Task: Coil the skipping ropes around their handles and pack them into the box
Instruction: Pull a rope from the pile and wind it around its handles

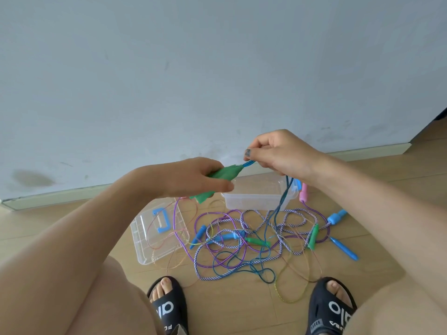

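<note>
Pale grey-blue wall [217, 68] across the whole upper part of the view, matte, evenly lit by soft daylight. Scuffed with small dark marks, most of them low down and toward the right. Stained by a brownish smudge [32, 177] low on the left (edges blurred, cause impossible to tell). Trimmed at the foot by a light skirting board [60, 197] slanting up to the right. Floored in light wooden boards [242, 308], seams faintly visible. Broken at the far right edge by a dark corner [441, 112], perhaps an opening, too little showing to tell.
</note>
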`<state>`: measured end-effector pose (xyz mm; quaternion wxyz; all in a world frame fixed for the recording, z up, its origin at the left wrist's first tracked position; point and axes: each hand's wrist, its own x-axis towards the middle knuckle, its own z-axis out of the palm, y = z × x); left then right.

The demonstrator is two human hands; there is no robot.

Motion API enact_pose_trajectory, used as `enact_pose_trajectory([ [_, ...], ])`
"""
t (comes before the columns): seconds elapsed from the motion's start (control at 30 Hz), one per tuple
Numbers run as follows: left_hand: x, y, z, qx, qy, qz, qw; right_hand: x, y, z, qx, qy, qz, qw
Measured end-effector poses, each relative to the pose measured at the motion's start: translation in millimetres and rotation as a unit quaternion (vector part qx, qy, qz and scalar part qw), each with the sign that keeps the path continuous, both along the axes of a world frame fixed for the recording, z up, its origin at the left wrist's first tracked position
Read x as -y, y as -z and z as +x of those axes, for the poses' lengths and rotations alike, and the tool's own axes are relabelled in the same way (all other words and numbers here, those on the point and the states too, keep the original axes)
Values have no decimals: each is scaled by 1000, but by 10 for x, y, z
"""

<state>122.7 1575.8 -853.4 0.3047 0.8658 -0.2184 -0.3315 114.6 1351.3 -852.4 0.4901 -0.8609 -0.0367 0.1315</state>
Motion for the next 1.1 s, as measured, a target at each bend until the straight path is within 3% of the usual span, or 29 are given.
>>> enact_pose_trajectory([
  [0.1,4,18,-2,10,3,4,1000,8,-21,-11,3,-6,-17,1000],
  [0.23,27,13,-1,39,-9,8,999,-36,-30,-53,-58,-47,34,997],
  [0.37,117,54,-21,95,20,23,995,-159,79,-85,-41,-74,-3,996],
  [0.67,171,66,-21,99,-8,31,995,-149,79,-73,-84,24,120,989],
  [0.87,188,34,8,191,-26,71,979,-144,57,-53,-113,40,173,978],
  [1.0,136,-14,50,199,-30,66,977,-157,43,-82,-47,28,55,997],
  [1.1,113,-40,20,50,-66,-50,995,-195,80,-108,78,59,27,995],
])
